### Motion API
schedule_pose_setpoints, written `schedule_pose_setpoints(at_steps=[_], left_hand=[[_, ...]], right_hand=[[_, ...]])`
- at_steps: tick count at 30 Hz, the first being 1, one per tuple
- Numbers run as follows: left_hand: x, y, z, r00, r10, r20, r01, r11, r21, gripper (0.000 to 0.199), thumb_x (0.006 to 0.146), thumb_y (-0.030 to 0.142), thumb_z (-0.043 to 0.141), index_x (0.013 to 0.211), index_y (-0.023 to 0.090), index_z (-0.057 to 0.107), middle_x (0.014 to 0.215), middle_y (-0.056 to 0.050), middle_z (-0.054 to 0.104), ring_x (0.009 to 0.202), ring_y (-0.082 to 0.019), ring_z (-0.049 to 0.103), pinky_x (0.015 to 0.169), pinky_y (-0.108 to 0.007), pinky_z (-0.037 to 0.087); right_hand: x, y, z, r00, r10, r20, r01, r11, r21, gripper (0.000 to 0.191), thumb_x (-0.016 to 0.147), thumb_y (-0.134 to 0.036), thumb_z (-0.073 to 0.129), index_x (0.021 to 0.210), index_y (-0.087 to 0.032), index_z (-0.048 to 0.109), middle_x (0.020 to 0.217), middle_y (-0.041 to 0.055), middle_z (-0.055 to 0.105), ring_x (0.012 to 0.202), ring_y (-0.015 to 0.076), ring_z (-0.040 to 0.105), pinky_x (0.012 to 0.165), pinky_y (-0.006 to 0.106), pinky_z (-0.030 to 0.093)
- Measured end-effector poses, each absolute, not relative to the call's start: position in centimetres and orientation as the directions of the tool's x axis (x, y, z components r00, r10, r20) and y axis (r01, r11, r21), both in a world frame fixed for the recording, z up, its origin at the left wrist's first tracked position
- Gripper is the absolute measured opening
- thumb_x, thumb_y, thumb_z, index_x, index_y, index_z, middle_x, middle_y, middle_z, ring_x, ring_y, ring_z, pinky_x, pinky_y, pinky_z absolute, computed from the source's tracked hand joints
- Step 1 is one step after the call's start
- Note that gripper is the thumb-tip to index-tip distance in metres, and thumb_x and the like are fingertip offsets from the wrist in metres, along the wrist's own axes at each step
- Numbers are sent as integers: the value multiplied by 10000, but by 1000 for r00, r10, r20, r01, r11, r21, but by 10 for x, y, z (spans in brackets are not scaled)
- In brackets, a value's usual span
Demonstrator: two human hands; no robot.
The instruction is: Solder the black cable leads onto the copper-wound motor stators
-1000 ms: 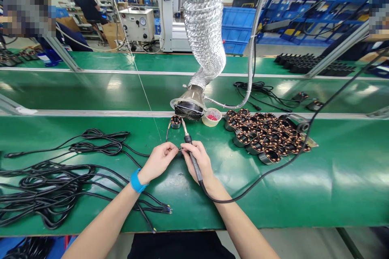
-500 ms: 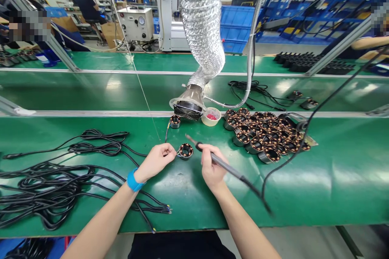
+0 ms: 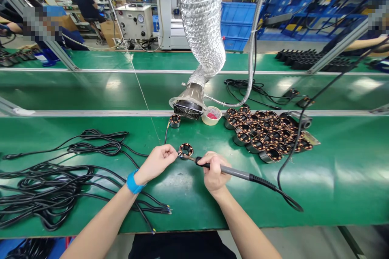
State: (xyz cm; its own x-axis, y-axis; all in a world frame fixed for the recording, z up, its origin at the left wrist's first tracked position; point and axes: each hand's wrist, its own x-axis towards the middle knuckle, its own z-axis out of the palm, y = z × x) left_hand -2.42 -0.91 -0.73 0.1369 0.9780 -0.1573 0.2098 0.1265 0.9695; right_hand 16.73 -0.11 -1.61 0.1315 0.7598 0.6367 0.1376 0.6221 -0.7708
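A ring-shaped motor stator [image 3: 186, 151] with copper windings stands on the green bench in front of me. Just left of it, my left hand [image 3: 161, 161], with a blue wristband, pinches a thin wire at the stator's edge; the fingers partly hide the wire. My right hand [image 3: 215, 172] grips a soldering iron [image 3: 234, 172] with a grey handle, its tip at the stator's lower left edge by the wires. A thin strand [image 3: 140, 83] runs from above down behind my left hand. A second stator [image 3: 175, 121], with a black cable attached, stands farther back.
Coiled black cables [image 3: 48, 190] cover the left of the bench. Several stators [image 3: 270, 133] stand grouped at the right. A fume-extraction hose [image 3: 202, 20] hangs over the middle, beside a small tub [image 3: 212, 116] with red contents. The iron's cord [image 3: 281, 170] loops at the right.
My right hand has turned the soldering iron, bringing its tip down and left to the stator's edge. The left hand has moved slightly right.
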Motion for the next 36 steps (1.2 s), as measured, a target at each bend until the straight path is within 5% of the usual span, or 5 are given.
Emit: schedule_pose_setpoints(at_steps=[36], left_hand=[[-25,-9,-7,136,975,-175,213,144,966,258,869,379,595,781,136,595,677,22,512,630,-108,427,597,-234,320]], right_hand=[[164,-3,-19,148,782,605,112,595,-796,456,979,-263,400,606,-201,655,510,2,598,462,141,561,524,306,453]])
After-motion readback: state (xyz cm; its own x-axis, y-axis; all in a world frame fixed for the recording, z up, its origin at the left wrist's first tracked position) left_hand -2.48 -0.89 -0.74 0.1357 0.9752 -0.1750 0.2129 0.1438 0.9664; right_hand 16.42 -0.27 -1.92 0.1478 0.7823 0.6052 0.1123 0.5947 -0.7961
